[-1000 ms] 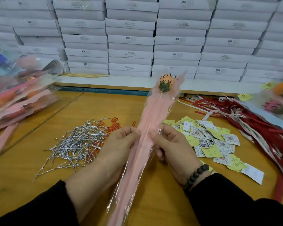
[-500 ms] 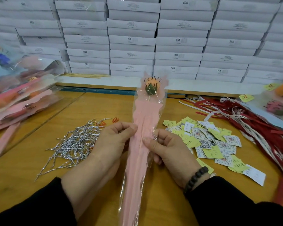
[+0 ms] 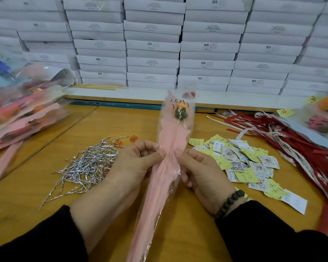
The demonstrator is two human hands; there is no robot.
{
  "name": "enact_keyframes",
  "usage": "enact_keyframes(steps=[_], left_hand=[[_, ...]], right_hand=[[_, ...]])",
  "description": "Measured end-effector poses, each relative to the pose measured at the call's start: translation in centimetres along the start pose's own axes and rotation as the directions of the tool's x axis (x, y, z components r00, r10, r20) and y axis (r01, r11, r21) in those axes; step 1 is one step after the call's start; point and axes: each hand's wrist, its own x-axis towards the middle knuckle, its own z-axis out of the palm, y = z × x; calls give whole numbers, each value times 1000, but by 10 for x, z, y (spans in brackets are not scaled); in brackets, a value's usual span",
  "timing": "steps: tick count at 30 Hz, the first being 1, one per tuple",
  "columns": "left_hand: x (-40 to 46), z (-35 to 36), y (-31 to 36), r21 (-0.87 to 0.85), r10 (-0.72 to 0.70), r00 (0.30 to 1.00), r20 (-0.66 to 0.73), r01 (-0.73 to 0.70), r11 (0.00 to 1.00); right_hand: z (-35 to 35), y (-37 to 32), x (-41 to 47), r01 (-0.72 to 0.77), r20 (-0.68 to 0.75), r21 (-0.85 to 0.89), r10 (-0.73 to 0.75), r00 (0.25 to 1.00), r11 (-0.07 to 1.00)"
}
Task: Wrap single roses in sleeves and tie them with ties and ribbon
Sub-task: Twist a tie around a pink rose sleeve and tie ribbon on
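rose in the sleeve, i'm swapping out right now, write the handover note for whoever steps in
Left hand: pinches the sleeve at its left edge, mid-length.
Right hand: pinches the same sleeve at its right edge, gathering it round the stem.
The rose is already inside, head pointing away from you.
Silver ties lie in a heap left of the hands; red ribbon is piled on the right, paper tags between.
Finished wrapped roses are stacked far left.
Done: rose sleeved. Left: no tie or ribbon visible on it yet, so tie, then ribbon.
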Motion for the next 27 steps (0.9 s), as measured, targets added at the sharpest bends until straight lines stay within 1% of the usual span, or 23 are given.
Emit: enact_keyframes(steps=[3, 9, 15, 19, 27], left_hand=[[-3, 2, -1, 5, -16, 998, 59, 16, 1000], [-2, 0, -1, 37, -53, 998, 37, 52, 998], [-2, 0, 0, 57, -75, 996, 45, 72, 996], [-2, 0, -1, 87, -47, 998, 33, 44, 995], [-3, 1, -6, 38, -22, 1000, 4, 22, 999]], right_hand=[[0, 2, 1, 1, -3, 61, -1, 1000, 998], [-2, 3, 2, 14, -38, 151, -8, 999, 988], [0, 3, 2, 32, -73, 137, -22, 997, 990], [0, 3, 1, 41, -67, 115, -33, 997, 993], [1, 3, -1, 46, -29, 111, -43, 999, 993]])
